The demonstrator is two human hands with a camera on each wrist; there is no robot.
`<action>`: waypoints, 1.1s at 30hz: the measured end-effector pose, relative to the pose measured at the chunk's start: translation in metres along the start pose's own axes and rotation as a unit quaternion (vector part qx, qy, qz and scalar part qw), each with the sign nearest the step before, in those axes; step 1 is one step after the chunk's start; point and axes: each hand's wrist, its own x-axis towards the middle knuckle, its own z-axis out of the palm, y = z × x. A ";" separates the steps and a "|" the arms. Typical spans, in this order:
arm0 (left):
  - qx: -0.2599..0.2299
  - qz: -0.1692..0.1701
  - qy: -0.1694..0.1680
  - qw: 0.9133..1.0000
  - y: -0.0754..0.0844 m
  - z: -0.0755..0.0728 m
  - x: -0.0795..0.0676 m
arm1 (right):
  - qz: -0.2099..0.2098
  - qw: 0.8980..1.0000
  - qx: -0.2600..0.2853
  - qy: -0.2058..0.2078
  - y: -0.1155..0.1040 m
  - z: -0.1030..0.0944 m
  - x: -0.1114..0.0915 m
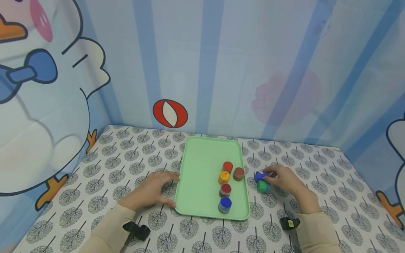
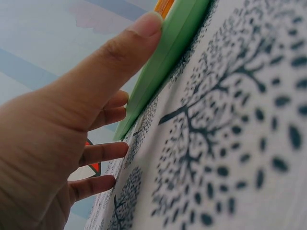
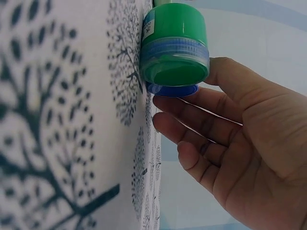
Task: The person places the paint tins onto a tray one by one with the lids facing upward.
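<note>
A light green tray (image 1: 202,175) lies on the patterned cloth. My left hand (image 1: 155,189) touches its left rim with thumb and fingers spread; in the left wrist view the thumb (image 2: 129,50) lies against the tray's edge (image 2: 168,52). Right of the tray, a small blue paint jar (image 1: 260,176) is pinched between the thumb and fingers of my right hand (image 1: 283,178). A green paint jar (image 3: 175,26) lies on its side beside it, partly covering the blue jar (image 3: 180,90) in the right wrist view. Whether the thumb also touches the green jar, I cannot tell.
Several jars stand in the tray's right half: red (image 1: 227,166), orange (image 1: 224,177), brownish red (image 1: 238,173), dark red (image 1: 225,190) and blue (image 1: 225,204). A striped cartoon curtain (image 1: 234,70) hangs behind the table.
</note>
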 end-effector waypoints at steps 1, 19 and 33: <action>0.000 -0.001 0.000 1.000 0.000 0.000 0.000 | 0.000 1.000 -0.001 0.001 0.000 0.000 0.000; -0.001 0.004 0.002 1.000 0.002 -0.001 0.000 | 0.001 0.999 0.007 0.046 0.000 -0.002 0.000; 0.002 0.007 0.002 1.000 0.001 -0.001 0.000 | -0.015 0.997 -0.004 0.079 -0.007 -0.004 -0.002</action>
